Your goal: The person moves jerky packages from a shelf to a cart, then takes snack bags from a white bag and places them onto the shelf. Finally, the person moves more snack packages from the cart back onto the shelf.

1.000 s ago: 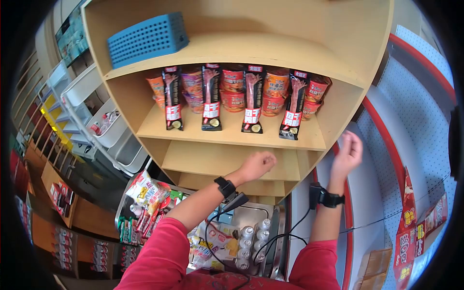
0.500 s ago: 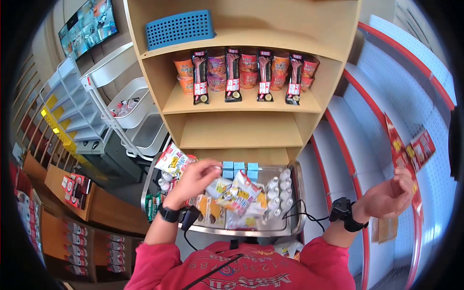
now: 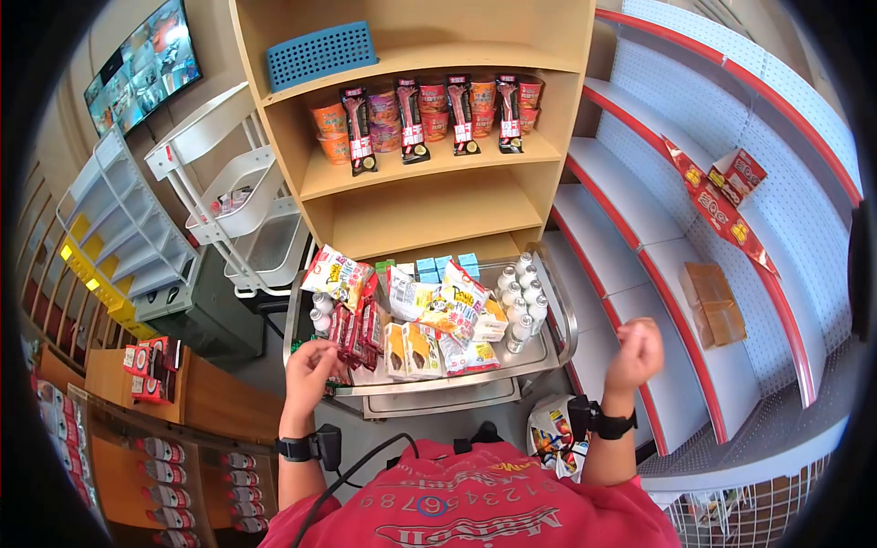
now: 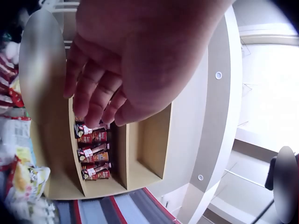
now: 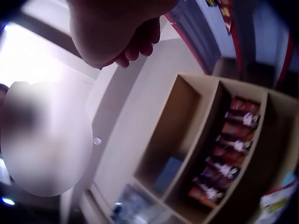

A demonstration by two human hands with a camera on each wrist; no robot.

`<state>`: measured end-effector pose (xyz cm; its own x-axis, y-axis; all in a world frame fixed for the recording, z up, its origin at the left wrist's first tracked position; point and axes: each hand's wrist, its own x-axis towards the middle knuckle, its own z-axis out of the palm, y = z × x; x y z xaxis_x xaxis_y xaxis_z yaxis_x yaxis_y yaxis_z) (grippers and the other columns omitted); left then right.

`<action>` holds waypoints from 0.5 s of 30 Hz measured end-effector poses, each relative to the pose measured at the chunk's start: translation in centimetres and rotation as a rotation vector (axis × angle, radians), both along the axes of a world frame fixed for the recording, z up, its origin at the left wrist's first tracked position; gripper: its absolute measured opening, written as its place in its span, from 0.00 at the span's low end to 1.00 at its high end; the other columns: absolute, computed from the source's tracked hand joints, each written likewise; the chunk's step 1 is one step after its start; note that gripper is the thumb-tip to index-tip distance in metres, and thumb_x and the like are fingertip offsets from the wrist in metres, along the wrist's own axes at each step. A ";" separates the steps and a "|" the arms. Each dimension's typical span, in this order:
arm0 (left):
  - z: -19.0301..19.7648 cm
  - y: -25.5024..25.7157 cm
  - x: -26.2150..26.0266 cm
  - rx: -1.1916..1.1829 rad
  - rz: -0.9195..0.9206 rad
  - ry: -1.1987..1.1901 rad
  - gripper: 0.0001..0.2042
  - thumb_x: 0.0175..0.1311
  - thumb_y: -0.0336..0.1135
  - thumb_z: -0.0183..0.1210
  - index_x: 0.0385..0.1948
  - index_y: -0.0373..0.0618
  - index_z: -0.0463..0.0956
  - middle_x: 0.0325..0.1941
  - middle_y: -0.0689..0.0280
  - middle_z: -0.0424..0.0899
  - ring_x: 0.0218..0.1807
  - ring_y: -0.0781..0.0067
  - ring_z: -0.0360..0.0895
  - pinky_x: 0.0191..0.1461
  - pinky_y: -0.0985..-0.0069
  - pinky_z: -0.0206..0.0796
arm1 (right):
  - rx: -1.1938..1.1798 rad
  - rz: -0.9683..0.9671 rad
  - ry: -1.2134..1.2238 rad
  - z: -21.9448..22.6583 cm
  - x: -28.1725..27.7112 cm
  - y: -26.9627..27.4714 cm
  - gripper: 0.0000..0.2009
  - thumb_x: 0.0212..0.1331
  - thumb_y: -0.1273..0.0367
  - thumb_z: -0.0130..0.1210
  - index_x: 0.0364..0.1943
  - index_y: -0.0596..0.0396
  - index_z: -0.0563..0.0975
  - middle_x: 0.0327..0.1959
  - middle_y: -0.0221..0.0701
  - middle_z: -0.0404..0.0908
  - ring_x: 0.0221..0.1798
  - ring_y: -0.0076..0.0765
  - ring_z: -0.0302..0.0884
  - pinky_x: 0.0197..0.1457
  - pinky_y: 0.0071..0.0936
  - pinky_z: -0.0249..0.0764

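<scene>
My left hand point(image 3: 311, 373) hovers at the front left corner of a metal cart point(image 3: 429, 388), beside several dark red snack packs point(image 3: 356, 333). Its fingers bend loosely with nothing between them, as the left wrist view of this hand point(image 4: 135, 60) shows. Off the cart's right side, my right hand point(image 3: 634, 356) is raised in front of the grey shelves, fingers loosely curled and holding nothing. On the cart lie white and yellow snack bags point(image 3: 452, 301), boxes with brown pictures point(image 3: 413, 351), small blue cartons point(image 3: 446, 268) and several white-capped bottles point(image 3: 523, 301).
Behind the cart stands a wooden shelf point(image 3: 438, 215) with stacked noodle cups point(image 3: 333, 135), black snack packets point(image 3: 410, 121) and a blue basket point(image 3: 322, 57). Grey shelves with red edges point(image 3: 676, 365) run along the right. A white trolley point(image 3: 239, 210) stands at left, and a bag point(image 3: 553, 434) below.
Both hands have come down from before the wooden shelf. The left moved to the cart's left corner; the right swung out right, then back inward. The view has shifted to show the whole cart.
</scene>
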<state>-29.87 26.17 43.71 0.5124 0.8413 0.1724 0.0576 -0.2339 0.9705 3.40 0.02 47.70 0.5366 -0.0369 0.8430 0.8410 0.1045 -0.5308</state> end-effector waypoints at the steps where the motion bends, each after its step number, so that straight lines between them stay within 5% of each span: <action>1: 0.1 -0.5 0.3 -0.019 -0.029 -0.011 0.07 0.60 0.28 0.53 0.36 0.36 0.74 0.23 0.68 0.77 0.23 0.85 0.71 0.27 0.86 0.64 | -0.112 -0.078 -0.100 -0.9 0.0 -0.3 0.10 0.49 0.77 0.50 0.13 0.60 0.66 0.14 0.35 0.66 0.19 0.36 0.63 0.23 0.30 0.60; 3: 0.6 -1.3 1.1 0.024 -0.090 0.007 0.07 0.60 0.28 0.53 0.37 0.36 0.74 0.23 0.68 0.77 0.23 0.84 0.72 0.28 0.86 0.65 | -0.347 -0.231 -0.293 -2.7 0.1 -1.3 0.11 0.46 0.77 0.53 0.11 0.58 0.65 0.13 0.35 0.66 0.17 0.40 0.63 0.21 0.32 0.60; 9: 2.7 -4.7 3.9 -0.012 -0.222 0.046 0.06 0.60 0.28 0.52 0.36 0.36 0.74 0.23 0.68 0.77 0.24 0.84 0.72 0.29 0.86 0.65 | -0.643 -0.375 -0.098 -15.1 0.8 -6.8 0.16 0.44 0.74 0.57 0.08 0.53 0.63 0.10 0.34 0.64 0.15 0.42 0.64 0.19 0.37 0.58; 15: -0.2 -7.1 6.3 -0.034 -0.374 0.053 0.07 0.61 0.29 0.52 0.36 0.36 0.74 0.24 0.68 0.77 0.26 0.84 0.74 0.29 0.86 0.65 | -1.151 -0.594 0.535 -31.4 -3.6 -21.0 0.16 0.52 0.61 0.47 0.17 0.58 0.76 0.21 0.46 0.76 0.27 0.54 0.75 0.31 0.44 0.70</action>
<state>-23.58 19.02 43.48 0.7925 0.5993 0.1126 0.0245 -0.2158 0.9761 -0.22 -20.97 16.31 0.9469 0.1943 0.2560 0.2765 -0.8985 -0.3408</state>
